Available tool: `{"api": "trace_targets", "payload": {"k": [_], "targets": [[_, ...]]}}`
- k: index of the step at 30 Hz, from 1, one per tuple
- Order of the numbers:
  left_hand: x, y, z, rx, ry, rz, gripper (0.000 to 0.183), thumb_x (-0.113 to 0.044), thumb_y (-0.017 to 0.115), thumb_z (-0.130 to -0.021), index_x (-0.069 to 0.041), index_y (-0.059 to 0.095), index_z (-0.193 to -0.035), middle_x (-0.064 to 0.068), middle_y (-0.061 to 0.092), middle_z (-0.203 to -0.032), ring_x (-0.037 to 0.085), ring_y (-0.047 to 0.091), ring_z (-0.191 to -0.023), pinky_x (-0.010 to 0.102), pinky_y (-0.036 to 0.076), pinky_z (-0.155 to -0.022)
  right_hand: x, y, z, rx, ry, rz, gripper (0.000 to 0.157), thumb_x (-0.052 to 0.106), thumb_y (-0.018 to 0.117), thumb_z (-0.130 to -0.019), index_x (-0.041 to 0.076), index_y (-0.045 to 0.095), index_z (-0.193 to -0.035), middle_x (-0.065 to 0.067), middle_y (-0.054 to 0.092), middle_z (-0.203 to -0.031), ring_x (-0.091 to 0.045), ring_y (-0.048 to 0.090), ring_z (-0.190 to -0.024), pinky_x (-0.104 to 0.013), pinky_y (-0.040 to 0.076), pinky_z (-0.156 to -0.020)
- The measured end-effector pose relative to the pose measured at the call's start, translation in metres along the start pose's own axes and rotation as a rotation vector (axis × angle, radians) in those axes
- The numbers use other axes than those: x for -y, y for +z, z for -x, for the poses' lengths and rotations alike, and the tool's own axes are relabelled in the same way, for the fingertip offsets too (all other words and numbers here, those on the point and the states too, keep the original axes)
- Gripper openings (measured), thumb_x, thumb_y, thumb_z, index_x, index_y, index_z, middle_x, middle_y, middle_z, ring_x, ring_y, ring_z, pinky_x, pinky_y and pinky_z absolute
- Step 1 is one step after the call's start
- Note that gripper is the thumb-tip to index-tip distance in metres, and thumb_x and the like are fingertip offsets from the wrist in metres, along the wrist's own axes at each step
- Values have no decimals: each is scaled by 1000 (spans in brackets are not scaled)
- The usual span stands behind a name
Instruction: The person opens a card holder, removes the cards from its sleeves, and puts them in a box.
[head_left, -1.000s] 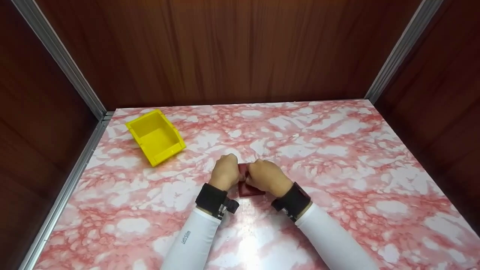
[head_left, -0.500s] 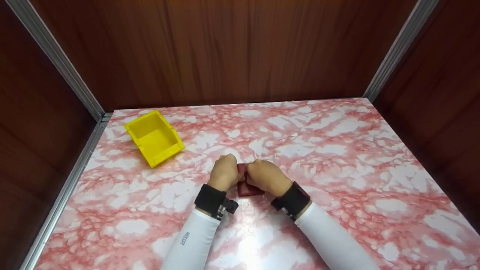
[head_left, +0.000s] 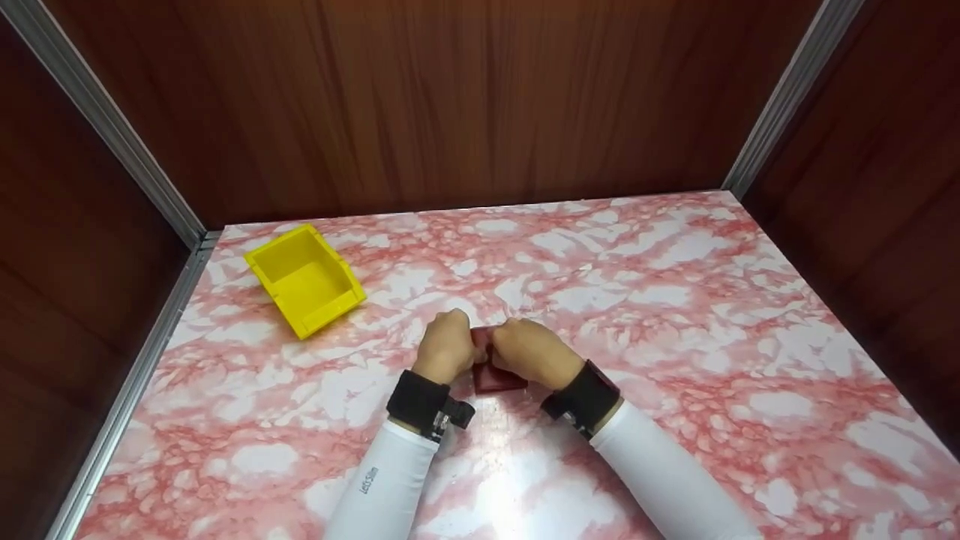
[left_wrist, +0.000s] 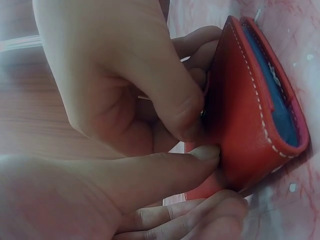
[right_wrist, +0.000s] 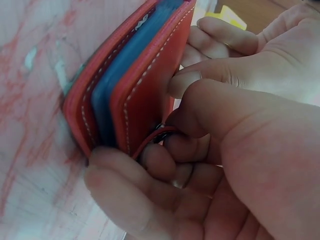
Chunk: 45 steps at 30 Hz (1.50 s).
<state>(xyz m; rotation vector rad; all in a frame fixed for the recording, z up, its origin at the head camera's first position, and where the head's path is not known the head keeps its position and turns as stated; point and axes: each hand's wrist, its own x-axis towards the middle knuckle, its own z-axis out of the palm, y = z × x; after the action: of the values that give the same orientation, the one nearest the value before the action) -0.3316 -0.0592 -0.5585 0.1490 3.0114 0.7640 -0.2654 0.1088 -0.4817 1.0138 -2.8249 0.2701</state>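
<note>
A small red leather wallet [head_left: 501, 381] with white stitching and a blue inner layer stands between both hands, low over the table. My left hand [head_left: 448, 349] grips it, thumb [left_wrist: 204, 156] flat against the red face and fingers at its edge. At the wallet's strap [right_wrist: 150, 137], my right hand [head_left: 537, 354] pinches with thumb and curled index finger. Other right fingers [right_wrist: 120, 187] reach along the wallet's lower edge. In the head view the hands cover most of the wallet's upper part.
A yellow plastic bin [head_left: 307, 289] stands at the back left of the pink-and-white marbled table [head_left: 675, 420]. Dark wood-grain panels [head_left: 465, 105] with grey metal corner posts [head_left: 780, 97] enclose the back and sides.
Both hands keep their hold on the wallet with hardly any movement. The head view has shifted slightly, so the bin appears a little further left and lower.
</note>
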Motion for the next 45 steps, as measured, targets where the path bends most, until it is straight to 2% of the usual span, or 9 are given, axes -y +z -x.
{"api": "trace_targets", "payload": {"k": [6,15,20,26,30,34,39,42,45], "targets": [[-2,1,1,42,-18,8,36,-25,98,-73,-11,72,-94,11,80,-97,26,73,-84,45,63,-79,-2,0,1,50,23,-55,16,5,68,-94,7,68,-78,-15,73,-75,-27,65,-63,-44,57,-60],[-3,-2,1,23,-17,-8,33,-26,94,-72,-13,72,-92,10,79,-95,24,72,-82,43,62,-76,-3,-7,-1,104,59,-117,13,5,66,-96,8,70,-84,-14,74,-80,-20,56,-65,-41,56,-62],[-4,-3,2,21,-2,-6,34,-26,92,-72,-11,72,-96,11,79,-97,27,74,-86,45,63,-79,-5,-11,-2,152,77,-151,17,8,64,-100,9,68,-83,-12,73,-81,-18,54,-67,-39,54,-65],[-6,-5,3,31,-28,-15,38,-29,95,-76,-9,73,-98,9,77,-96,24,72,-84,42,61,-77,-17,-20,-4,261,110,-207,15,11,61,-103,6,67,-91,-2,59,-76,-15,50,-69,-31,45,-66],[-7,-7,5,50,-44,-6,41,-32,98,-75,-9,74,-100,7,77,-97,22,71,-84,40,60,-77,-30,-28,-3,326,131,-273,15,12,62,-102,5,67,-89,2,53,-74,-13,50,-68,-26,42,-66],[-8,-6,6,60,-44,5,44,-34,99,-74,-10,74,-101,7,75,-96,22,70,-85,41,61,-81,-43,-39,1,340,213,-301,15,15,67,-99,7,66,-86,2,56,-75,-13,53,-68,-26,43,-64],[-8,-6,5,50,-47,10,45,-36,100,-74,-11,73,-99,5,74,-93,22,71,-85,42,61,-81,-57,-53,9,326,316,-257,8,12,73,-91,5,69,-91,-3,65,-80,-16,58,-71,-27,45,-65],[-7,-5,5,52,-49,10,45,-36,100,-75,-11,72,-100,5,73,-93,22,70,-85,42,60,-81,-62,-56,12,342,331,-247,6,10,73,-89,4,74,-93,-5,70,-81,-17,60,-71,-27,47,-66],[-6,-4,5,57,-49,6,45,-36,100,-76,-11,72,-101,5,72,-94,22,69,-85,41,60,-81,-63,-54,13,367,332,-247,5,9,74,-89,6,78,-89,-3,70,-75,-16,59,-69,-26,46,-65]]}}
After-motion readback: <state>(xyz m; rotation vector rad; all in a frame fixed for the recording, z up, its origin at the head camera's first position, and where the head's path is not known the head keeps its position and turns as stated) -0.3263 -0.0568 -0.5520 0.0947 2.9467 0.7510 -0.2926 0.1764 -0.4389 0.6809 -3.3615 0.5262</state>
